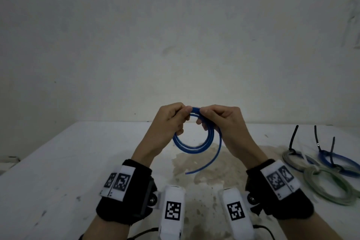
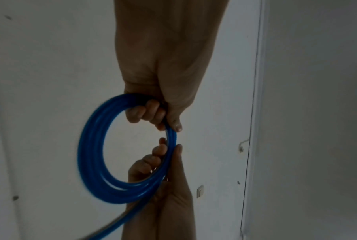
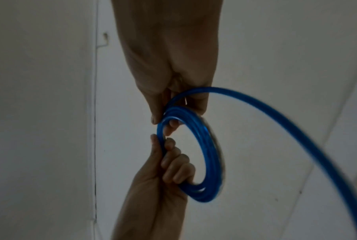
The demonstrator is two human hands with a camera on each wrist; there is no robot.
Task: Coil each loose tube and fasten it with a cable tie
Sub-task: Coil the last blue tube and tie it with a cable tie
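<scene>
A blue tube [image 1: 192,147] is wound into a small coil of a few loops, held up above the white table [image 1: 58,161]. My left hand [image 1: 181,116] pinches the coil's top from the left, thumb on top and fingers curled through the loop. My right hand [image 1: 206,116] grips the top from the right. A loose tail [image 1: 216,159] curves down from the right hand to a free end just above the table. In the left wrist view the left hand [image 2: 150,112] and the right hand [image 2: 163,160] clasp the blue coil [image 2: 91,154]. The right wrist view shows the right hand [image 3: 173,107], left hand [image 3: 171,165], coil [image 3: 212,162] and tail [image 3: 296,129].
At the table's right lie three coiled tubes: a grey one [image 1: 290,160], a blue one [image 1: 346,161] and a greenish-grey one [image 1: 329,191]. Black cable ties [image 1: 317,138] stick up from them. A brownish stain [image 1: 204,169] marks the table below my hands. A plain wall stands behind.
</scene>
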